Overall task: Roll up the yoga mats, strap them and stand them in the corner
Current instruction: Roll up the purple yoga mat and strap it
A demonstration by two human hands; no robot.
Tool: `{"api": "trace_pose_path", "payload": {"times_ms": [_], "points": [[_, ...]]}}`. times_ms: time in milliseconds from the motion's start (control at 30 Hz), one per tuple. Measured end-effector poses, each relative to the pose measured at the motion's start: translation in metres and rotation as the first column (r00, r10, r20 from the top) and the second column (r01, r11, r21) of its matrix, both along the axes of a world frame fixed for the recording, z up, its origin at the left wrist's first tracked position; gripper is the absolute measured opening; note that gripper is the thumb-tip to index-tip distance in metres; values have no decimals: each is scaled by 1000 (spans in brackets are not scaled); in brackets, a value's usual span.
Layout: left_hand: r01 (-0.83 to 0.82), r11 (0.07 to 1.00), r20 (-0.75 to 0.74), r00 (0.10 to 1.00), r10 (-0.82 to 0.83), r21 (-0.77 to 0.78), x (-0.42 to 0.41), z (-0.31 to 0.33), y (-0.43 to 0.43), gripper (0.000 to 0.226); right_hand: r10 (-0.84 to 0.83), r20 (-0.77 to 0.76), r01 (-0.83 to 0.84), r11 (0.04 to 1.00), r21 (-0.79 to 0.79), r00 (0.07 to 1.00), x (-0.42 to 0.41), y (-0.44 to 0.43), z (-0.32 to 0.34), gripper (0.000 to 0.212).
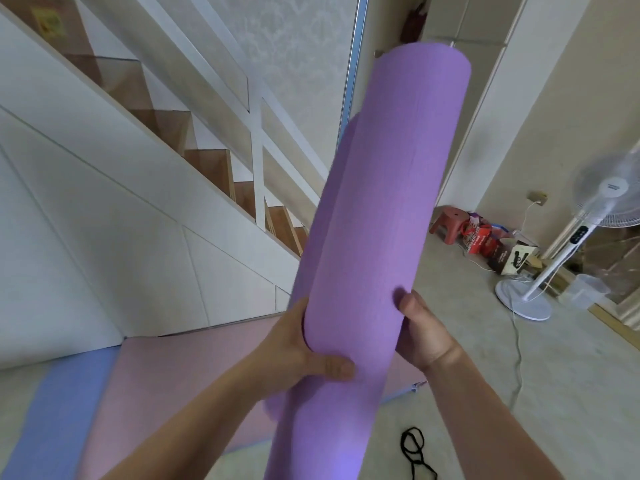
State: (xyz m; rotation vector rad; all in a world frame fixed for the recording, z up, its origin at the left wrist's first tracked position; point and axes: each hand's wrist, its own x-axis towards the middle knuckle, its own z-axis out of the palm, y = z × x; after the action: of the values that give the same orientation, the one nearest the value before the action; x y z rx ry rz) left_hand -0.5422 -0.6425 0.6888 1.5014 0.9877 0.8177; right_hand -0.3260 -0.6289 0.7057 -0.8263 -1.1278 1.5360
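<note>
One purple rolled mat [388,202] between left hand [298,355], right hand [424,336], fingers [405,301] round it

Both bare forearms come up from below and converge on the rolled purple mat [381,220], held tilted in the air. Left hand [301,351] clasps the roll's left side near its lower part, thumb laid flat across the front, fingers wrapped behind and hidden. Right hand [424,336] clasps the right side slightly higher, wrist bent back, thumb tip pressed on the front, other fingers out of sight behind the roll.
</note>
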Motion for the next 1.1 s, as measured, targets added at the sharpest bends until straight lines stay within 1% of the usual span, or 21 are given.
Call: {"api": "trace_pose_path", "payload": {"times_ms": [67, 167, 233, 300, 367, 400, 433, 467, 533, 633, 667, 733, 767, 833, 900, 933, 967, 1000, 1033, 1067, 1100], "points": [[55, 998, 21, 998, -54, -25, -1, -1, 5, 99, 16, -2, -16, 999, 31, 1000, 0, -1, -4, 85], [117, 993, -69, 991, -117, -9, -6, -3, 15, 95, -64, -17, 65, 995, 77, 998, -5, -1, -6, 84], [57, 998, -122, 991, -53, 31, -7, -1, 18, 94, -148, -33, 151, 983, 103, 988, -7, -1, -5, 83], [4, 990, -132, 991, 15, 143, 0, 7, 15, 100, -230, 9, 226, 963, 145, 973, -10, -1, -5, 76], [-27, 971, -62, 997, 43, 236, 17, 9, 10, 120, -321, 109, 301, 939, 167, 941, -20, -2, -7, 78], [-90, 964, -13, 995, 96, 249, 26, 8, 7, 124, -359, 171, 330, 928, 174, 918, -25, -3, -10, 81], [-162, 958, 37, 987, 158, 237, 31, 4, 7, 123, -379, 213, 344, 921, 182, 901, -28, -3, -14, 82], [-209, 954, 73, 978, 198, 213, 33, 1, 7, 117, -367, 223, 328, 924, 194, 903, -28, -4, -17, 80], [-191, 970, 50, 981, 185, 149, 26, -7, 10, 109, -268, 176, 237, 955, 179, 947, -19, -5, -16, 79], [-15, 998, -10, 1000, 16, 65, 13, -14, 14, 118, -89, 149, 70, 989, 127, 985, 5, 3, -8, 88], [51, 997, 13, 999, -52, 54, 12, -15, 15, 121, -32, 157, 16, 995, 103, 987, 10, 5, -6, 90], [157, 987, 59, 986, -158, 23, 10, -15, 21, 117, 25, 184, -36, 998, 58, 983, 13, 8, -4, 97], [193, 981, 42, 980, -193, 3, 6, -16, 26, 114, 40, 211, -53, 997, 53, 977, 13, 8, -4, 99], [214, 976, -84, 973, -216, -33, -3, -18, 33, 107, 34, 270, -58, 995, 80, 962, 10, 7, -9, 92], [117, 993, -310, 943, -121, -33, -9, -21, 38, 94, 18, 302, -53, 993, 107, 953, 3, 7, -20, 86], [51, 998, -376, 925, -58, -29, -8, -21, 39, 84, -26, 332, -10, 994, 108, 943, 0, 6, -27, 91], [-20, 999, -352, 936, 8, -31, -7, -20, 39, 72, -94, 371, 59, 993, 104, 924, -3, 5, -36, 99], [-107, 991, -232, 969, 85, -82, -8, -16, 39, 62, -158, 422, 128, 987, 98, 893, -4, 5, -46, 106], [-180, 967, -62, 983, 171, -180, -10, -7, 41, 55, -194, 455, 175, 981, 83, 869, -6, 4, -56, 110], [-214, 928, 104, 961, 256, -304, -13, 7, 43, 51, -213, 492, 206, 976, 69, 844, -6, 4, -67, 112], [-211, 893, 239, 916, 323, -398, -17, 22, 45, 44, -228, 527, 231, 971, 61, 818, -7, 3, -77, 113]]}}
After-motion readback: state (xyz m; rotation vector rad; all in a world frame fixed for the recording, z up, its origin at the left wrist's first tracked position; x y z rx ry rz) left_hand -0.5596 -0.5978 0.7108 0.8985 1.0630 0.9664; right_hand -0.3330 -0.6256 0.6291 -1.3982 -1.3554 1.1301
